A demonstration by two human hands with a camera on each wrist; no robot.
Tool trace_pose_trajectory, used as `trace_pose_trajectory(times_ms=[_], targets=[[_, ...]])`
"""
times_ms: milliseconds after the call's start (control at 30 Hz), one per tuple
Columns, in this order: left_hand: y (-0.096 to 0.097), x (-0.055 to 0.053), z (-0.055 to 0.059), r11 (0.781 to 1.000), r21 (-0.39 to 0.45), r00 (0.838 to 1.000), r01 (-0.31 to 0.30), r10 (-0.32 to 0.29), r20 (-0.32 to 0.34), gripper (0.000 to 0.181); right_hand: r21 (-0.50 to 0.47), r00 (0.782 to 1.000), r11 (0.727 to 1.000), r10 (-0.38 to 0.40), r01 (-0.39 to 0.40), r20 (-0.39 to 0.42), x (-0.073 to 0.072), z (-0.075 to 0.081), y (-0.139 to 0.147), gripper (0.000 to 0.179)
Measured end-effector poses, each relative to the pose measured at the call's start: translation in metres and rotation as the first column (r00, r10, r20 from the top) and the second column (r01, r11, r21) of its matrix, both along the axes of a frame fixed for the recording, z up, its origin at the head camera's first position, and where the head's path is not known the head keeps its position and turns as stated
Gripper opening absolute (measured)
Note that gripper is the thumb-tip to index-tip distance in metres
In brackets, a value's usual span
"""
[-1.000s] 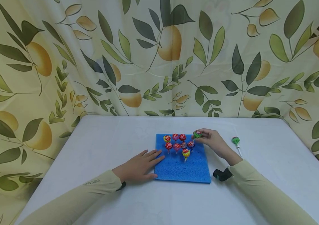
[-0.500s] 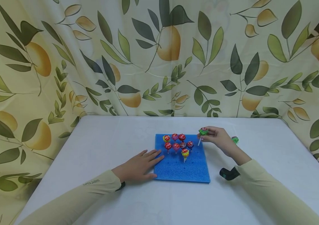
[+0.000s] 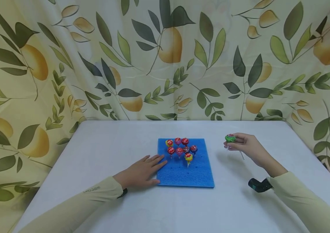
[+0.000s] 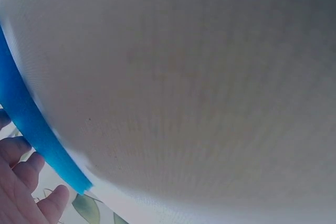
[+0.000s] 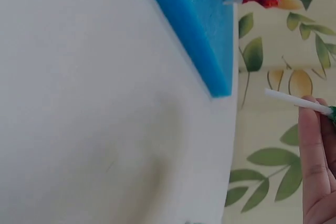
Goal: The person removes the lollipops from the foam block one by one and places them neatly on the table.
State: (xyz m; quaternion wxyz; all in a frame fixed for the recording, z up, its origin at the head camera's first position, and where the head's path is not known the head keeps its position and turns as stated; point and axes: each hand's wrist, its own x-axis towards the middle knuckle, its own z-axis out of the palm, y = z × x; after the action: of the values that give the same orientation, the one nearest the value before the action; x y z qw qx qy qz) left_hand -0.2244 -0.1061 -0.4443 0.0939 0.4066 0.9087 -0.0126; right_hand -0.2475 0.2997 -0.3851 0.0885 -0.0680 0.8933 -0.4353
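Your right hand [image 3: 247, 144] grasps a round lollipop in a green wrapper with a red-and-white top [image 3: 230, 138], pinching it near the head. Its thin white stick [image 5: 291, 98] points downward in the head view; in the right wrist view the free end projects past your fingers. This lollipop is raised above the table, to the right of the foam and apart from it. A second white stick [image 3: 242, 155] shows beneath your hand; its upper end is hidden.

Your left hand [image 3: 141, 173] grasps nothing: its fingers are extended and spread, the tips resting at the left edge of a flat, square-cornered blue foam board [image 3: 182, 178].

Eight wrapped lollipops stand on sticks in the board's far half: three in the back row, four in the middle row and one yellow-and-red lollipop [image 3: 188, 157] in front. The others show red, pink, yellow and dark blue-purple wrappers. Small dark marks dot the foam ahead of them.

At your right wrist sits a black device [image 3: 259, 185]. Both sleeves are pale yellow-green. The board lies on a white-covered table [image 3: 115, 142], backed by a cream curtain [image 3: 150, 81] printed with green leaves and orange-yellow fruit.
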Motion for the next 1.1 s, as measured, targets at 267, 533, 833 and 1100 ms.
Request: trace_pose_trajectory(times_ms=[267, 533, 833, 1100], targets=[[-0.001, -0.001, -0.002, 1.0, 0.008, 1.0, 0.006, -0.006, -0.013, 0.074, 0.081, 0.998, 0.995, -0.062, 0.059, 0.033, 0.016, -0.002, 0.027, 0.055], [-0.002, -0.001, -0.004, 1.0, 0.021, 1.0, 0.009, -0.009, -0.01, 0.073, 0.129, 0.986, 0.987, -0.112, 0.096, 0.124, 0.028, -0.012, 0.043, 0.059], [-0.002, -0.002, -0.004, 1.0, 0.011, 1.0, 0.013, -0.013, -0.025, 0.074, 0.179, 0.971, 0.977, -0.148, 0.114, 0.186, 0.036, -0.026, 0.051, 0.06], [-0.002, -0.002, -0.003, 1.0, 0.014, 1.0, 0.014, -0.014, -0.012, 0.074, 0.178, 0.964, 0.975, -0.167, 0.13, 0.209, 0.04, -0.038, 0.053, 0.043]])
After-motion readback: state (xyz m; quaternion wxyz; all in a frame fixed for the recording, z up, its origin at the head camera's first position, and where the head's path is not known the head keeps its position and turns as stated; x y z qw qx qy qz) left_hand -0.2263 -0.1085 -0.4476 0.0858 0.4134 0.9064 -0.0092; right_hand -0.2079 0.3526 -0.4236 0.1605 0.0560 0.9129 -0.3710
